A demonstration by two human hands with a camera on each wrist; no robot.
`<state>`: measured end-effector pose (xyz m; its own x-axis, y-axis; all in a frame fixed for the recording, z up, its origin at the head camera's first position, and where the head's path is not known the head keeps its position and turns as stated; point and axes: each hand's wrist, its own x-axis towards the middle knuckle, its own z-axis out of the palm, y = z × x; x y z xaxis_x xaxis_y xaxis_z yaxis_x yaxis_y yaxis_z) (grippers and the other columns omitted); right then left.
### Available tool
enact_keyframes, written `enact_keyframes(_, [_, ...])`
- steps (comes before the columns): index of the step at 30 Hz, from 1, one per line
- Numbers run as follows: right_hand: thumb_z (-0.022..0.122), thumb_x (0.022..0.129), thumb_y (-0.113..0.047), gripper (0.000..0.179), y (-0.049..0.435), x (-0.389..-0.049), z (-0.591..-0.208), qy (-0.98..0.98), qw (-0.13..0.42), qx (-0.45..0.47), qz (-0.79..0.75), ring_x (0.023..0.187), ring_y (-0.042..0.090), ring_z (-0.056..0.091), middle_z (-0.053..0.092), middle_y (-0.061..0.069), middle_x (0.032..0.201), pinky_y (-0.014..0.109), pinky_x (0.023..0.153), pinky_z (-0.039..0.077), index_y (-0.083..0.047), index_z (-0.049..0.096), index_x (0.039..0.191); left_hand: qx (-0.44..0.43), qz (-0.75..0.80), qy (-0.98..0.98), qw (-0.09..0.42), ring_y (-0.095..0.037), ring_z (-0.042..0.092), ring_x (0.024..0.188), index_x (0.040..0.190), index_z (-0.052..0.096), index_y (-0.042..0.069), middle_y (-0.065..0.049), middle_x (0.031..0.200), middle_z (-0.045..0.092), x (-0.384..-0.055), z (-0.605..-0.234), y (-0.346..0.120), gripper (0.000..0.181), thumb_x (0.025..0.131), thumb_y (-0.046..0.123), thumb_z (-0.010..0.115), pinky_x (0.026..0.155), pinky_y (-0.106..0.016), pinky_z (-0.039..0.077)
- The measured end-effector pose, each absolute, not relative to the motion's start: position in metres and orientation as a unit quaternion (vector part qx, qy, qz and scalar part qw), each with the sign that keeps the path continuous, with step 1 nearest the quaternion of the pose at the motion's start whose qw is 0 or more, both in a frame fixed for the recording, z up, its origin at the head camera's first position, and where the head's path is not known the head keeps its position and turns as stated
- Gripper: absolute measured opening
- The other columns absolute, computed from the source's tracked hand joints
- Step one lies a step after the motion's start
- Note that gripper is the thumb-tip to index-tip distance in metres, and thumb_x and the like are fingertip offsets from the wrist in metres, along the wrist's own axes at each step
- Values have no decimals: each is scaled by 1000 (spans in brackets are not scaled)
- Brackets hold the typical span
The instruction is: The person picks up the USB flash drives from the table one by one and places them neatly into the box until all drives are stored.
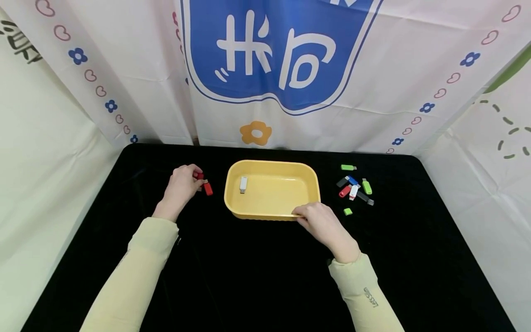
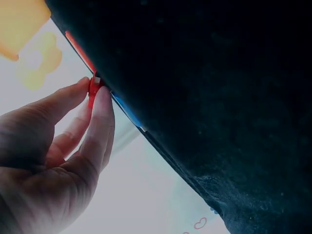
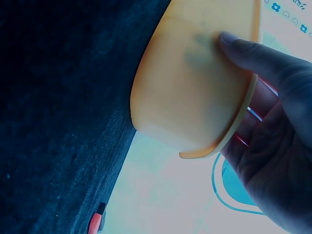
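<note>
My left hand [image 1: 179,188] pinches a small red USB stick [image 2: 92,88] between thumb and fingertips at the table's left side. Close against those fingers lies another red USB stick [image 1: 208,187]. A blue USB stick [image 2: 127,111] shows just past the fingertips in the left wrist view; the hand hides it from the head. My right hand [image 1: 322,224] grips the near right rim of a yellow tray [image 1: 274,215], thumb on the outer wall and fingers over the inner side. One white USB stick [image 1: 243,184] lies inside the tray at its left.
Right of the tray is a loose pile with a red USB stick [image 1: 345,191], a black USB stick [image 1: 363,197] and several others. A green USB stick [image 1: 348,167] and a small green piece [image 1: 347,211] lie apart. Behind the black table [image 1: 257,276] hangs a printed cloth [image 1: 157,110].
</note>
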<state>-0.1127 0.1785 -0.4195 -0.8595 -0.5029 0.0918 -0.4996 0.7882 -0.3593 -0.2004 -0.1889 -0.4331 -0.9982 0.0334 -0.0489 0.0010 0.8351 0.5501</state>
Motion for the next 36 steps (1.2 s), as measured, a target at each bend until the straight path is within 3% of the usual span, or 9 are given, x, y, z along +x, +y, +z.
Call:
enact_keyframes(17, [72, 89, -5, 12, 180, -113, -420, 943, 8, -267, -198, 74, 6, 65, 76, -4, 87, 29, 69, 55, -17, 77, 90, 17, 311, 948, -71, -36, 67, 103, 122, 65, 2, -22, 113, 68, -204, -422, -185, 28, 95, 8, 67, 86, -50, 56])
enact_keyframes(36, [73, 89, -6, 12, 180, -114, -420, 942, 10, -268, -200, 72, 4, 62, 75, -5, 86, 28, 69, 54, -17, 77, 89, 55, 342, 932, -108, -33, 66, 106, 128, 66, 7, -19, 121, 65, -200, -400, -167, 31, 97, 9, 64, 89, -47, 57])
